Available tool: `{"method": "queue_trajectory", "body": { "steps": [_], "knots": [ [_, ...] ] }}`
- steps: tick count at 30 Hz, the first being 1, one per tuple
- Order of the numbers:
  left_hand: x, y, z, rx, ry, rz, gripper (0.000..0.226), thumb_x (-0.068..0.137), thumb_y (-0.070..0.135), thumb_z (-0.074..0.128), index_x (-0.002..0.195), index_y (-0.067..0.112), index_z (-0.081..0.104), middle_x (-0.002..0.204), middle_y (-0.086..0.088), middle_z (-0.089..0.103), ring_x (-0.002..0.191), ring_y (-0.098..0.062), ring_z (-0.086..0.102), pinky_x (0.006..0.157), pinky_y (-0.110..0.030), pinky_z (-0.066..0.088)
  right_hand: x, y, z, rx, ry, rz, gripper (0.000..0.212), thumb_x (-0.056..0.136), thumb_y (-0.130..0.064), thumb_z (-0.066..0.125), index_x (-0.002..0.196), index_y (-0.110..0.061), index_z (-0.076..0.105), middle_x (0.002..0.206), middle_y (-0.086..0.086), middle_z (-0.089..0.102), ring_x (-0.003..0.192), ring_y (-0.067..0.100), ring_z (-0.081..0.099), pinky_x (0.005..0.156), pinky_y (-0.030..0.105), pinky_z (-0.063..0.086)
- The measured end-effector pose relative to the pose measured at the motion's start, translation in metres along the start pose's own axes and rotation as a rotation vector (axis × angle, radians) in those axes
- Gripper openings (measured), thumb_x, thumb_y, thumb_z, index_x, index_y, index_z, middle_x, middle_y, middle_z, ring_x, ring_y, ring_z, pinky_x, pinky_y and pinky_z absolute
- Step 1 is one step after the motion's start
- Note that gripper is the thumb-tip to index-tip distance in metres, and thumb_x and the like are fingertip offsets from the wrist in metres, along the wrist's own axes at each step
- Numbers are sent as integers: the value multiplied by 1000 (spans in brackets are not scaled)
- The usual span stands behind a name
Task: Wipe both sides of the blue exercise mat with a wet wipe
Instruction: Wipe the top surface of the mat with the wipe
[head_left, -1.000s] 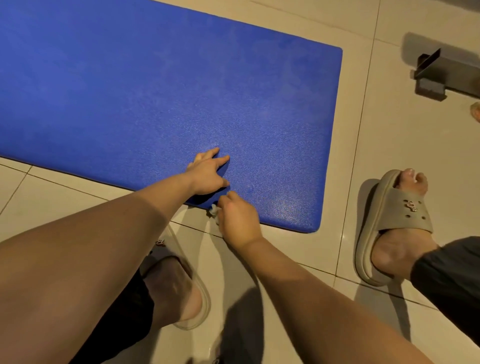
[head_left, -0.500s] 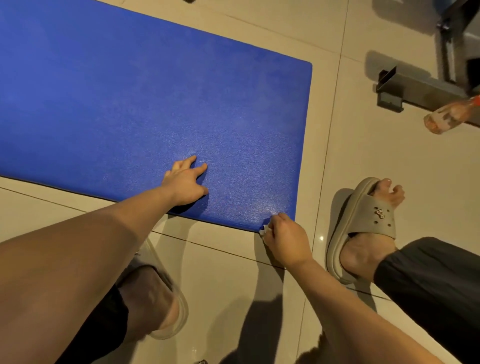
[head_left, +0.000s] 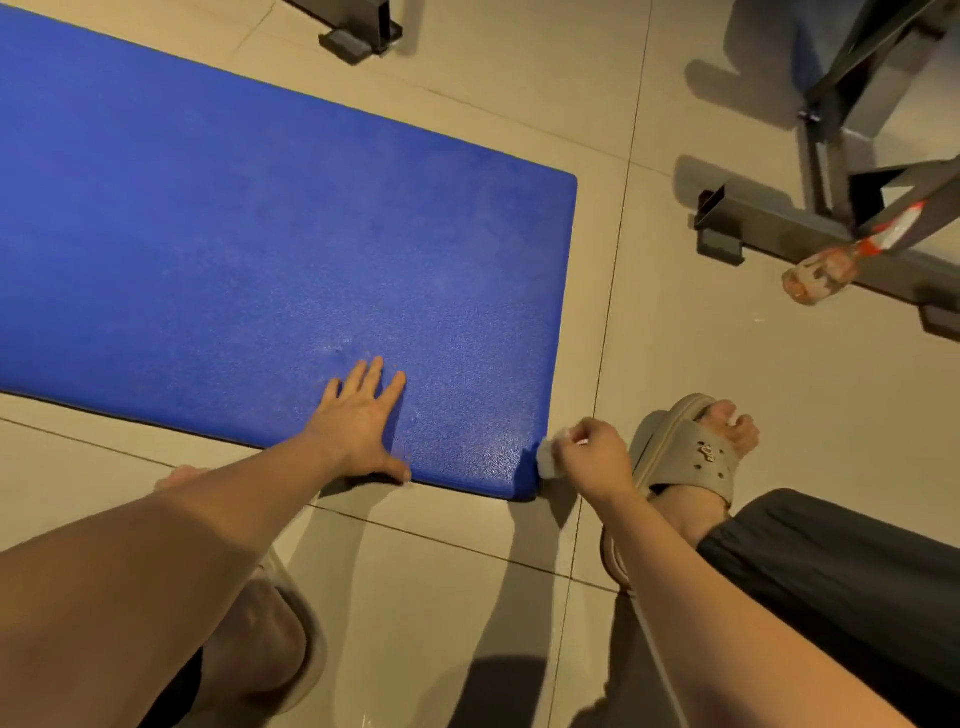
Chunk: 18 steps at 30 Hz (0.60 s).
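One blue exercise mat (head_left: 234, 234) lies flat on the tiled floor (head_left: 441, 571), its near right corner by a sandalled foot (head_left: 691, 457). The left hand (head_left: 358, 426) rests flat on the mat near its front edge, fingers straight and spread. The right hand (head_left: 592, 457) is curled round a white wet wipe (head_left: 548, 460), held against that corner's edge; the hands are apart

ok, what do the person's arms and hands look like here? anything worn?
Left hand and right hand are bare: no gloves, rings, watch or wristband visible. Both forearms are bare too, with no sleeve in frame and no markings. The only clothing in view is lower down: dark shorts and beige slide sandals, the right one with small charms.
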<state>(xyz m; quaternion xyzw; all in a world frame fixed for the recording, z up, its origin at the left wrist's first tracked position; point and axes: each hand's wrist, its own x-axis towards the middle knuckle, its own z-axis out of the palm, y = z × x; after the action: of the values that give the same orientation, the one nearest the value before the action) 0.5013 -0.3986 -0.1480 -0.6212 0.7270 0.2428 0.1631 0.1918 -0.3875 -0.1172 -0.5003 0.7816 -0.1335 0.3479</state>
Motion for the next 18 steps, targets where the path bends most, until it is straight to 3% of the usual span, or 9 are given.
{"method": "queue_trajectory", "body": {
  "steps": [3, 6, 9, 11, 15, 18],
  "knots": [
    [-5, 15, 11, 87, -1, 88, 146, 56, 86, 73, 161, 30, -12, 168, -6, -19, 155, -29, -16, 123, -60, 2, 17, -18, 7, 62, -89, 11, 12, 86, -14, 62, 76, -13, 56, 79, 10, 67, 77, 27, 63, 68, 41, 54],
    [-5, 21, 16, 160, 1, 72, 143, 62, 81, 74, 159, 30, -18, 167, -7, -22, 155, -32, -17, 122, -65, 4, 27, -13, 7, 152, -184, 51, 12, 90, -2, 55, 83, -12, 57, 81, 9, 63, 75, 27, 61, 62, 37, 51],
    [-3, 18, 16, 249, 22, 83, 138, 69, 71, 77, 159, 27, -17, 168, -10, -18, 155, -35, -12, 122, -63, 9, 35, 3, 6, 98, -275, 28, 13, 96, -13, 61, 84, -15, 66, 83, 5, 65, 80, 30, 61, 64, 40, 50],
    [-1, 16, 12, 286, 34, 102, 131, 73, 68, 76, 161, 25, -11, 169, -11, -10, 155, -37, -5, 124, -59, 11, 40, 8, 7, -12, -305, -20, 14, 95, -15, 63, 85, -15, 72, 89, 4, 70, 89, 30, 64, 77, 44, 53],
    [-5, 16, -2, 336, 24, 179, 110, 83, 62, 69, 162, 23, 4, 168, -14, 4, 154, -37, 9, 125, -52, 14, 40, -18, 0, -30, -350, -70, 22, 95, -10, 52, 109, -10, 69, 109, 9, 68, 102, 30, 61, 87, 42, 50],
    [-21, 9, -21, 291, 51, 253, 89, 84, 62, 64, 156, 25, 26, 159, -8, 33, 144, -30, 35, 120, -44, 28, 39, -42, -15, -156, -467, -213, 34, 88, -11, 59, 122, -13, 61, 112, 4, 62, 100, 26, 59, 80, 35, 48]
  ]
}}
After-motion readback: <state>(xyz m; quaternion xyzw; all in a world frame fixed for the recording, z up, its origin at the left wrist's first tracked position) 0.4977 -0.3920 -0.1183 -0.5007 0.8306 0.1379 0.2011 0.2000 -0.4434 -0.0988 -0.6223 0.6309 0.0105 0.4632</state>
